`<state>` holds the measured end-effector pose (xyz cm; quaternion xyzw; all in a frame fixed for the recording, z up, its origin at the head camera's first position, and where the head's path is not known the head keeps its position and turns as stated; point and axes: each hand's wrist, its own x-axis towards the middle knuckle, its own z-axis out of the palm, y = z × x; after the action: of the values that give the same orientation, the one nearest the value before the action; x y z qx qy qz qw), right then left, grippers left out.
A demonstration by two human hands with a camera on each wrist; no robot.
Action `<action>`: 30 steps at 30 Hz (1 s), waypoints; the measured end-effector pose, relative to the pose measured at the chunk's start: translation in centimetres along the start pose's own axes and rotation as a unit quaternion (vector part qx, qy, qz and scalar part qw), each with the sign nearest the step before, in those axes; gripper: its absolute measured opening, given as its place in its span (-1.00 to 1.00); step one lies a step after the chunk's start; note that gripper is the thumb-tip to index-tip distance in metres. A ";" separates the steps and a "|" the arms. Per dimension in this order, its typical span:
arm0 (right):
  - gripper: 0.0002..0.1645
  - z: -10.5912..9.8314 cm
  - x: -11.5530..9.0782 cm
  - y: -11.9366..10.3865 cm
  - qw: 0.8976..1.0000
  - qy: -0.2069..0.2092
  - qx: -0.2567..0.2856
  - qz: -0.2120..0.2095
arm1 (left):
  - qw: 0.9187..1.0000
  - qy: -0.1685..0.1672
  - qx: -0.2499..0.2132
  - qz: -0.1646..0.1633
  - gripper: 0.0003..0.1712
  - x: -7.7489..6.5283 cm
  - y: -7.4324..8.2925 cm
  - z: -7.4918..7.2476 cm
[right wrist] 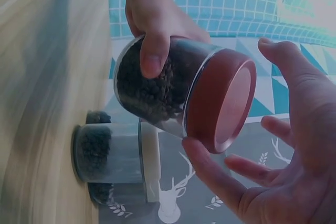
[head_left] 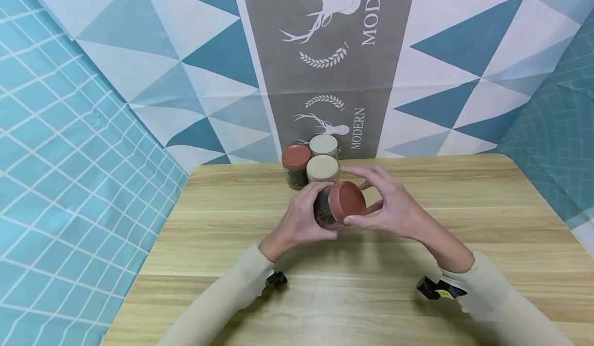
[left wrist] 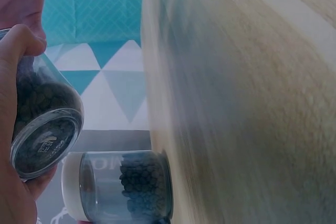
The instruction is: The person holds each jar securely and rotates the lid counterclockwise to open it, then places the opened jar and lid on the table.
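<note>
A clear glass jar with dark grain-like contents and a red-brown lid is tilted above the wooden table, its lid toward the right. My left hand grips the jar's body, thumb on one side and fingers round the other. Around the lid, the spread fingers of my right hand leave gaps, with one fingertip at the lid's edge in the right wrist view. The jar's round base faces the camera in the left wrist view.
Behind the hands, three jars stand together near the wall: one with a red lid, one with a cream lid and one with a whitish lid. The wooden table meets a patterned backdrop at its far edge.
</note>
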<state>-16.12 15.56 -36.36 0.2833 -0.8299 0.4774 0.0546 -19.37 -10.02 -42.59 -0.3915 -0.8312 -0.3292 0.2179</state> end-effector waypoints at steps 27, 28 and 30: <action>-0.21 1.1 0.1 -0.2 0.999 -0.017 -0.030 -0.015 | 1.000 -0.010 0.009 -0.003 0.16 -0.3 -0.1 -0.1; -0.21 1.0 0.1 -0.2 0.999 -0.019 -0.030 -0.015 | 1.000 -0.010 0.010 -0.004 0.16 -0.3 -0.1 -0.1; -0.20 0.9 0.2 -0.2 0.999 -0.021 -0.031 -0.017 | 1.000 -0.011 0.009 -0.006 0.16 -0.2 -0.1 -0.2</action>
<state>-15.99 14.69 -36.64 0.3052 -0.8402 0.4449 0.0540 -19.27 -10.29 -42.66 -0.3883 -0.8387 -0.3187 0.2106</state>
